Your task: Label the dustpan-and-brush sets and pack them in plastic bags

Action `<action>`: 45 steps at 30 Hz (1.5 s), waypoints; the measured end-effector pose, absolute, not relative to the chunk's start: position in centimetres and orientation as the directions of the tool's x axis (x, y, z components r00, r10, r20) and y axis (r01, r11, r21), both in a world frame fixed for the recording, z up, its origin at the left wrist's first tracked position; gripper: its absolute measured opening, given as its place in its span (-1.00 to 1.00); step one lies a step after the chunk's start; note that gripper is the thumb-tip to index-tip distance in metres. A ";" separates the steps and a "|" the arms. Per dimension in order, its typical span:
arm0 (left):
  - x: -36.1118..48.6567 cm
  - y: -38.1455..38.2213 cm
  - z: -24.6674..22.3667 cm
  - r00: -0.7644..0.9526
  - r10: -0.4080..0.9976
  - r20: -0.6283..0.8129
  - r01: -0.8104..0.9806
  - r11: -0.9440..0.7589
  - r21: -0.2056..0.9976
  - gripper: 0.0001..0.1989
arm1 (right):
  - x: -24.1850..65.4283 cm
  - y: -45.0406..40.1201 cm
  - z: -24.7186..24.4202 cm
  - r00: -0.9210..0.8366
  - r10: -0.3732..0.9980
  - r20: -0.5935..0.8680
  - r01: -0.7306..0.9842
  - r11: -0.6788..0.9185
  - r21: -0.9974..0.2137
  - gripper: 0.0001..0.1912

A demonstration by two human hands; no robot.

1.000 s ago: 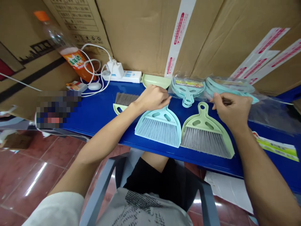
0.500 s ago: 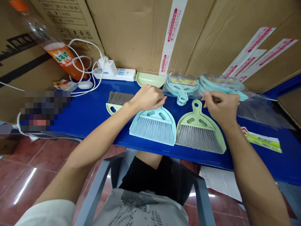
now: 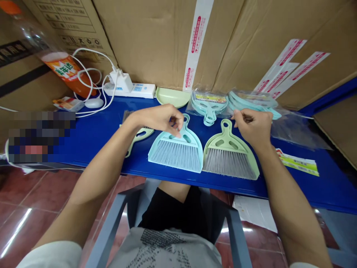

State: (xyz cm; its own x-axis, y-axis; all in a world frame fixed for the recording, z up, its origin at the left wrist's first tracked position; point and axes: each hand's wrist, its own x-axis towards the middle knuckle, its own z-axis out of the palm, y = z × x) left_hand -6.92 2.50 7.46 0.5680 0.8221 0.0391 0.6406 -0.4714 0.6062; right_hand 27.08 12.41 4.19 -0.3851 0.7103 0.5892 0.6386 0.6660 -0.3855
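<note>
My left hand (image 3: 164,118) is over the handle end of a light-blue dustpan and brush set (image 3: 178,150). Its fingers are bent, with the thumb apart from them, and nothing shows between them. Beside that set lies a green dustpan with a grey-bristled brush (image 3: 230,160) nested in it. Close to the right of its handle, my right hand (image 3: 252,124) is closed in a pinch; whatever it may hold is hidden. A green-handled brush (image 3: 139,137) lies at the left, partly covered by my left wrist.
Along the cardboard boxes (image 3: 156,44) sit a green dustpan (image 3: 171,98), bagged blue sets (image 3: 209,104), more blue dustpans in plastic (image 3: 253,102) and a power strip (image 3: 143,90) with white cables. An orange drink bottle (image 3: 67,70) stands left. A label card (image 3: 298,163) lies right.
My left hand has shifted left and lower over the blue set, its thumb now apart from the fingers. The blue handle's loop has come into sight. My right hand keeps its pinch.
</note>
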 end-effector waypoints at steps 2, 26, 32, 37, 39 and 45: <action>-7.6 1.7 8.5 0.600 0.773 -0.206 0.670 -0.344 0.658 -0.73 | 27.4 12.4 4.6 -0.343 0.700 0.626 0.652 0.658 -0.378 -0.57; -6.0 1.0 8.0 0.539 0.835 0.111 0.437 -0.390 0.811 -0.63 | 38.7 4.9 6.2 0.011 0.829 0.558 0.977 0.110 -0.184 -0.70; -4.5 2.9 4.1 0.023 0.703 0.710 0.899 -0.325 0.293 -0.72 | 39.0 2.3 2.8 0.104 0.968 0.230 0.988 -0.127 0.084 -0.32; -4.8 3.2 3.1 0.064 0.617 0.784 0.932 -0.317 0.173 -0.75 | 36.6 1.9 1.7 0.043 0.961 0.274 0.989 -0.080 0.124 -0.53; -4.9 3.2 3.2 0.063 0.598 0.799 0.934 -0.318 0.164 -0.74 | 37.0 2.1 1.6 -0.003 0.935 0.356 0.991 -0.044 0.123 -0.56; -4.3 3.0 3.5 -0.012 0.596 0.803 0.855 -0.410 0.317 -0.72 | 35.6 1.5 4.2 -0.061 0.713 0.698 0.982 0.169 -0.087 -0.69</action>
State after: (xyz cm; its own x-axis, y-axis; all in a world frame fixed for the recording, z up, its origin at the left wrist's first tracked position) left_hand -4.28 3.01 3.53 -0.0116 0.5960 0.8029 0.8554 -0.4099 0.3166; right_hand 35.56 1.46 4.18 -0.0609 0.7134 0.6981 0.9818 0.1687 -0.0867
